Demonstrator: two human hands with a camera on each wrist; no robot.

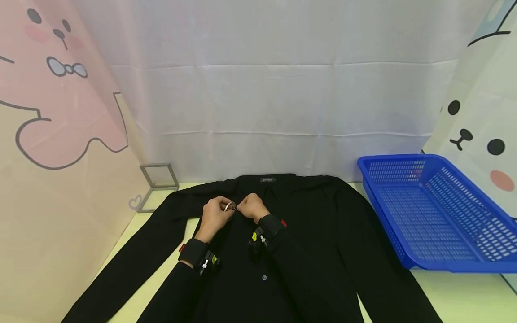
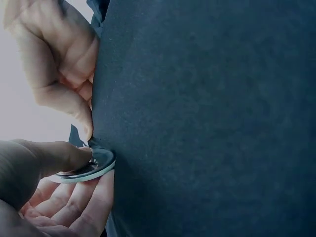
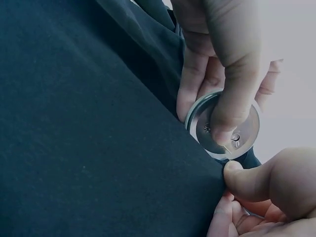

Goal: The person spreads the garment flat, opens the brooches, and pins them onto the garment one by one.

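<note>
A black button-up shirt (image 1: 311,220) lies spread on the pale yellow table, collar at the far side. Near its upper left front, my left hand (image 1: 217,216) holds a round pin-back badge (image 3: 251,122) between thumb and fingers. The badge's metal back, with its pin fittings, faces the thumb in the right wrist view. My right hand (image 1: 253,207) is close beside it, thumb and fingertips pinching the shirt cloth right at the badge's edge. Dark cloth shows between and behind both hands in the left wrist view.
A blue plastic basket (image 1: 397,265) stands on the right of the table. A grey-edged frame (image 1: 174,176) stands at the back left. White cloth (image 1: 258,98) hangs behind, and sheets with cartoon animals border both sides.
</note>
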